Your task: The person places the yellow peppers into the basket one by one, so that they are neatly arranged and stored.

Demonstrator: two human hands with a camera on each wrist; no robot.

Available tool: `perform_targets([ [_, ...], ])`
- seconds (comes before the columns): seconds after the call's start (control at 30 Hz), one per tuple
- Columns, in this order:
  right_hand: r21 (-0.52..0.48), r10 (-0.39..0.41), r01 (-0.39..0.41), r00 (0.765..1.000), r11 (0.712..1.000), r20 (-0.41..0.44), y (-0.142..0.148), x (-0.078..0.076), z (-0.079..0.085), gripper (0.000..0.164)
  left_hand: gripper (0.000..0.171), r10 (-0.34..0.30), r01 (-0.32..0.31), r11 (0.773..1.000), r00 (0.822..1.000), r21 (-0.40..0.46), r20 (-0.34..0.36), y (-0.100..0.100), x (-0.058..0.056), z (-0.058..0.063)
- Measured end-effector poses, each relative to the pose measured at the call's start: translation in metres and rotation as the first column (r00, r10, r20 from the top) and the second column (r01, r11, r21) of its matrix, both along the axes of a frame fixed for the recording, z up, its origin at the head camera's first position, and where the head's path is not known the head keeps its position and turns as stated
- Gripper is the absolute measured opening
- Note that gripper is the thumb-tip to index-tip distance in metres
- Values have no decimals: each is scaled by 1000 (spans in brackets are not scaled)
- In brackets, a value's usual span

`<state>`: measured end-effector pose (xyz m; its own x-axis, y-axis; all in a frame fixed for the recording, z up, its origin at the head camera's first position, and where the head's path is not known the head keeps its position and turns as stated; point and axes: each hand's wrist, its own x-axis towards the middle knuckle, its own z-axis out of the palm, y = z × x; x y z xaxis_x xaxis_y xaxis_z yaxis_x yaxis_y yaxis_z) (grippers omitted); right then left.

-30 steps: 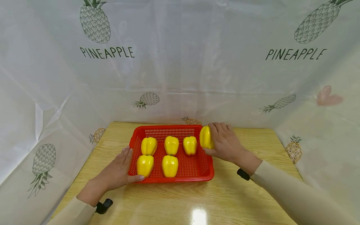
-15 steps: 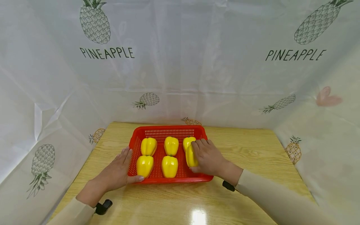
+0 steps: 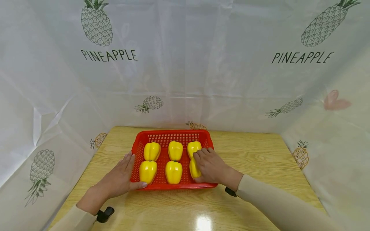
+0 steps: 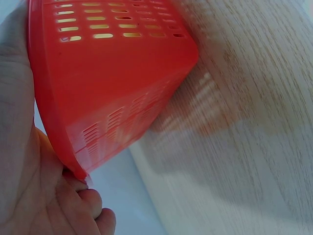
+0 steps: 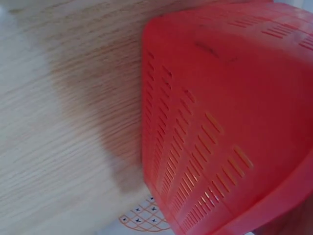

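A red plastic basket (image 3: 185, 185) with slotted walls stands on the table, holding yellow bell peppers in a back row and a front row. My right hand (image 3: 210, 165) grips a yellow bell pepper (image 3: 194, 168) low in the basket's front right corner, in front of the back right pepper (image 3: 194, 147). My left hand (image 3: 115, 179) rests on the basket's front left corner, thumb along the front rim and fingers extended on the left rim. In the left wrist view, that hand (image 4: 49, 196) lies against the rim. The right wrist view shows mostly the basket's outer wall (image 5: 230, 93), hiding the held pepper.
The wooden table (image 3: 245, 150) extends around the basket on both sides and in front. Pale sheeting (image 3: 202, 77) with printed pineapples surrounds it at the back and sides. Left of the held pepper are the front middle pepper (image 3: 173, 172) and front left pepper (image 3: 148, 172).
My right hand has carried the bell pepper from over the basket's right rim leftward and down into the front right corner. My left hand has stayed on the rim.
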<state>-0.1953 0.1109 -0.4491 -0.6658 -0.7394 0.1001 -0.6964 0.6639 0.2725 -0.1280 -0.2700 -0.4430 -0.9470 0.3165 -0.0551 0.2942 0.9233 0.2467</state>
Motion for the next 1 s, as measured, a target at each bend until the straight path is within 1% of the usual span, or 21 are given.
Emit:
perform_targets([
  [0.03, 13, 4, -4, 1000, 1000, 1, -1, -1, -1, 83, 138, 0, 0, 1000, 1000, 1, -2, 0, 0, 0],
  [0.23, 114, 8, -10, 1000, 993, 18, -4, -2, -3, 89, 136, -4, 4, 1000, 1000, 7, -10, 0, 0, -1],
  [0.33, 134, 15, -17, 1000, 991, 12, -4, -3, -4, 90, 136, -4, 4, 1000, 1000, 9, -12, 0, 0, -1],
  [0.47, 138, 19, -22, 1000, 990, 21, -4, -5, -6, 90, 136, -2, 2, 1000, 1000, 8, -10, 0, 0, -1],
  [0.7, 134, 6, -17, 997, 991, 81, -5, -6, -5, 89, 135, -10, 10, 1000, 1000, 13, -18, 0, 0, -1],
  [0.87, 104, 2, -14, 992, 995, 122, -4, -6, -5, 95, 133, -14, 14, 1000, 1000, 15, -26, 0, 1, -1],
  [1.0, 76, 6, -16, 991, 997, 133, -4, -6, -5, 98, 133, -11, 12, 1000, 1000, 16, -24, 0, 1, 0],
])
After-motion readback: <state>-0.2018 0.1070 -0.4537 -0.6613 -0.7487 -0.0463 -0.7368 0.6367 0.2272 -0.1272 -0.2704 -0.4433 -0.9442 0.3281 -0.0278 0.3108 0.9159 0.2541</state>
